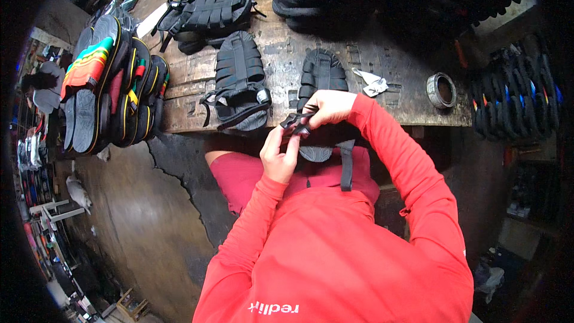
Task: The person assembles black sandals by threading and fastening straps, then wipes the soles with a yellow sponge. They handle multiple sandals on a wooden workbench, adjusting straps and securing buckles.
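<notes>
A black strappy sandal [323, 73] rests partly on the table's near edge, its grey sole end [315, 154] showing below my hands. Between my hands is a small black strap [293, 121], perhaps with a buckle, though the detail is too fine to tell. My left hand [278, 157] pinches it from below with thumb and fingers. From the upper right, my right hand [330, 107] grips the same strap with curled fingers. A loose dark strap end [347, 167] hangs over my lap. Left of my hands, another black sandal [240, 78] lies on the table.
The worn wooden table [388, 107] bears a roll of tape [441, 90], a crumpled white piece [372, 82] and more black sandals [214, 9]. Sandals with coloured straps [92, 78] stack at the left edge. Dark sandals [515, 93] hang at the right. A white cat [78, 191] is on the floor.
</notes>
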The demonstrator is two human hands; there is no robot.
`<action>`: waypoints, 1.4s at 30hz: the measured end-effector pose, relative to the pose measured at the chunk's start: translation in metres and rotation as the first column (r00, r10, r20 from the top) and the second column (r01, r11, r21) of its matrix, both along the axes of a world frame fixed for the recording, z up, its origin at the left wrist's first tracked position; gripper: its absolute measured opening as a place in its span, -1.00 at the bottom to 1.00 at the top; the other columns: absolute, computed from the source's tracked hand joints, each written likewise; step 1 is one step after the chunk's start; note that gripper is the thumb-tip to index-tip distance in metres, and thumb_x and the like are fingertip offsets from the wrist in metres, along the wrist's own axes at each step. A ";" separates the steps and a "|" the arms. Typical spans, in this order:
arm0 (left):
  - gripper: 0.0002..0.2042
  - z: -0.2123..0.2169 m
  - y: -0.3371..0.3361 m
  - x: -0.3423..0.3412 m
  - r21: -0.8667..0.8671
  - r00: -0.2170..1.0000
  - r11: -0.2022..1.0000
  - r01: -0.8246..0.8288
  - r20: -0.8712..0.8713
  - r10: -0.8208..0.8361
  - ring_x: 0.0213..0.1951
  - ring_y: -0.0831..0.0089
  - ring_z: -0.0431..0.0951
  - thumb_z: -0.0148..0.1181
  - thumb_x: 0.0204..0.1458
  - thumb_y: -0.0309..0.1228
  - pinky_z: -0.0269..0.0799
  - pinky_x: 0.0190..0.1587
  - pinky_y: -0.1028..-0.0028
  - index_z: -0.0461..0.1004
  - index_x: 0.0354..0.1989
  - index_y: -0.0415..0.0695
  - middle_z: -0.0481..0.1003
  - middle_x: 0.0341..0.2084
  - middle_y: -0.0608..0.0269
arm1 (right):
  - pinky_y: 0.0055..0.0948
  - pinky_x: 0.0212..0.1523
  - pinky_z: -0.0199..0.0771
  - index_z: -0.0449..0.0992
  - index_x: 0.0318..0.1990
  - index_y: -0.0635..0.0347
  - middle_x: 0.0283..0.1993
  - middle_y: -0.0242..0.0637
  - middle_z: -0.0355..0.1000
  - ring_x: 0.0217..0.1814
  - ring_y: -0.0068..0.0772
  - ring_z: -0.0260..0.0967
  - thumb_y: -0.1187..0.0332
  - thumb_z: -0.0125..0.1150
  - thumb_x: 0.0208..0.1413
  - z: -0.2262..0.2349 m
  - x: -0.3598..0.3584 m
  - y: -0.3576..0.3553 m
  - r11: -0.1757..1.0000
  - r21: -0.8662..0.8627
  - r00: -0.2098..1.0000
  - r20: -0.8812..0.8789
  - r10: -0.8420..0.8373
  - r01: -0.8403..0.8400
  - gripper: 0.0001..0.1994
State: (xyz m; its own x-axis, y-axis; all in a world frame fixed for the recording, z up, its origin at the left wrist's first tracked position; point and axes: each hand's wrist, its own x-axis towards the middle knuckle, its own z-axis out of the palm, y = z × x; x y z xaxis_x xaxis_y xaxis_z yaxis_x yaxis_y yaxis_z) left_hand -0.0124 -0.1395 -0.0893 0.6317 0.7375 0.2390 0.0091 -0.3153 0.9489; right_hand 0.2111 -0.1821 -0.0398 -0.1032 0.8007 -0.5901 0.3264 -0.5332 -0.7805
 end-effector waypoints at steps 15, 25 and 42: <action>-0.87 0.026 0.019 -0.002 0.334 0.987 0.933 0.134 -0.126 -0.096 -0.51 0.35 0.51 0.41 -0.01 -0.46 0.45 -0.42 0.40 0.58 -0.38 -0.21 0.50 -0.51 0.17 | -0.45 -0.36 0.38 0.69 -0.38 0.19 -0.51 -0.39 0.56 -0.43 -0.60 0.40 0.16 0.47 -0.13 0.004 -0.001 -0.007 0.968 0.247 0.999 -0.005 -0.039 0.039 -0.72; -0.86 0.003 0.015 0.016 -0.612 0.996 0.788 0.069 0.005 -0.084 -0.55 0.70 0.41 0.34 0.11 -0.45 0.32 -0.49 0.61 0.63 -0.22 -0.24 0.55 -0.50 0.40 | -0.21 -0.44 0.43 0.44 -0.03 -0.01 -0.41 -0.19 0.51 -0.42 -0.15 0.52 0.06 0.26 0.21 0.018 -0.027 -0.038 0.804 0.578 0.861 0.330 -0.388 0.141 -0.68; -0.75 -0.013 0.020 0.026 -0.510 0.952 0.813 0.280 0.259 -0.165 -0.35 0.55 0.56 0.37 0.02 -0.65 0.52 -0.32 0.56 0.53 -0.11 -0.29 0.55 -0.31 0.26 | -0.17 -0.36 0.57 0.48 -0.26 0.14 -0.31 -0.13 0.47 -0.35 -0.08 0.55 0.24 0.28 0.06 0.016 -0.051 -0.052 0.919 0.386 0.352 0.874 -0.335 -0.085 -0.80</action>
